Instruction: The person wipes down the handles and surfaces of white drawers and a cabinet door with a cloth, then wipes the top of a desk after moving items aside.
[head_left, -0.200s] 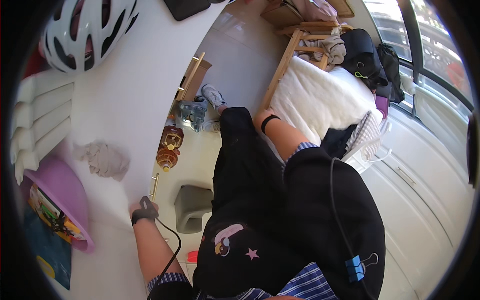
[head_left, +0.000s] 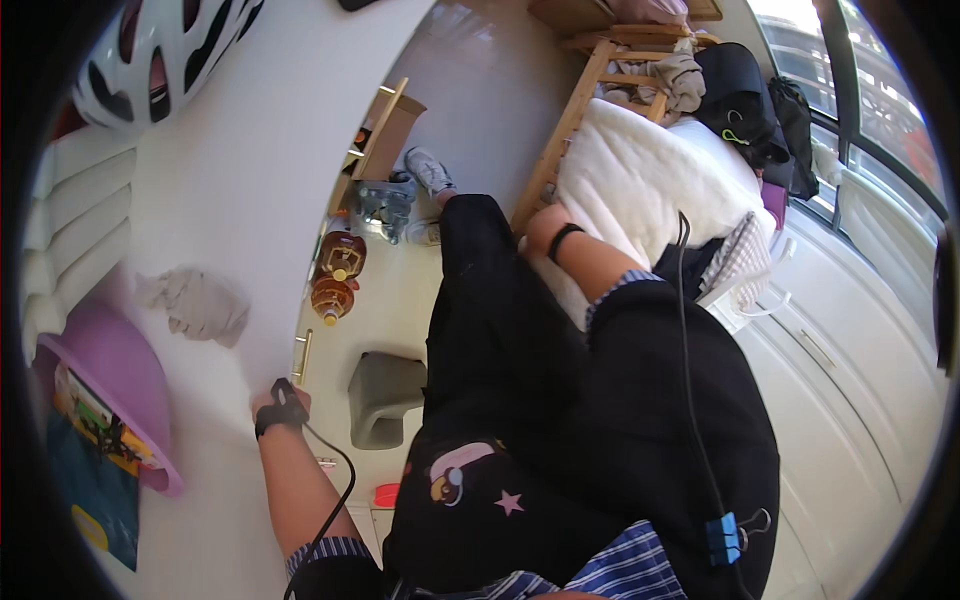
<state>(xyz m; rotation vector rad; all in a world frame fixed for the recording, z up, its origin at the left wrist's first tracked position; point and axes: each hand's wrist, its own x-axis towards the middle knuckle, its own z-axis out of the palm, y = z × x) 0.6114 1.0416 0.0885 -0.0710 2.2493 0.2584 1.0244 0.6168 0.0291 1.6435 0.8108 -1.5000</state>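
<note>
At the edge of the white countertop (head_left: 200, 220) on the left is my left hand (head_left: 283, 403), with a black strap and cable at its wrist. Its fingers are hidden by the strap and the angle. My right hand (head_left: 546, 228), with a black wristband, looks curled beside the lower end of a wooden frame (head_left: 568, 135). What it holds, if anything, is hidden. A fluffy white blanket (head_left: 640, 165) lies over the frame, right by this hand. A crumpled beige cloth (head_left: 200, 305) lies on the countertop, farther off than my left hand.
A white helmet (head_left: 165, 55) and a tilted purple basin (head_left: 120, 370) are on the countertop. Below its edge stand brown bottles (head_left: 340, 257), a pack of clear bottles (head_left: 385, 208), a cardboard box (head_left: 392, 135) and a grey stool (head_left: 385, 395). Black bags (head_left: 742, 100) sit by the window.
The view has shifted slightly, moving the countertop things up and left in the picture. My right hand has moved a little to the right, along the blanket's edge. My left hand stays at the countertop edge.
</note>
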